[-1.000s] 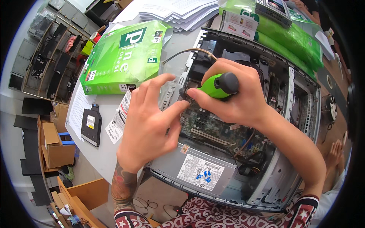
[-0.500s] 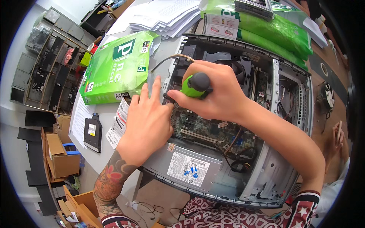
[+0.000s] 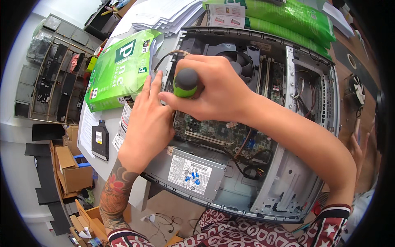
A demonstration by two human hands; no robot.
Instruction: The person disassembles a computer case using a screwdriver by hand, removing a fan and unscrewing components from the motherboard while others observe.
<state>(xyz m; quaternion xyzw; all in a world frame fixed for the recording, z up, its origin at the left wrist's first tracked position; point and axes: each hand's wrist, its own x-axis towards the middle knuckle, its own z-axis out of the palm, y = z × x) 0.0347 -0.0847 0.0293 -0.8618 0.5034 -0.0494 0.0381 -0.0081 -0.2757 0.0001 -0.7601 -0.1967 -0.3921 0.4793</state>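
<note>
My right hand point(image 3: 218, 86) is closed around a screwdriver point(image 3: 186, 83) with a green and dark grey handle, held upright at the left edge of an open computer case point(image 3: 269, 197). The hand hides the screwdriver's tip. Beside it, my left hand point(image 3: 150, 115) lies over the same edge, fingers stretched out and its thumb side close to the screwdriver. A thin dark cable point(image 3: 166, 54) arches out from behind my right hand. Inside the case show a green motherboard point(image 3: 222, 131), a black fan point(image 3: 242, 66) and a silver power supply point(image 3: 158, 164) with a white label.
A green paper ream point(image 3: 115, 74) and a black optical drive point(image 3: 100, 140) lie left of the case. Stacked paper sheets point(image 3: 164, 16) and green paper wrapping point(image 3: 279, 20) are behind it. At right are a loose fan point(image 3: 357, 89) and another person's hand point(image 3: 358, 144).
The view has shifted, so the case and both my hands appear further left and slightly higher. My right hand still grips the screwdriver at the case edge.
</note>
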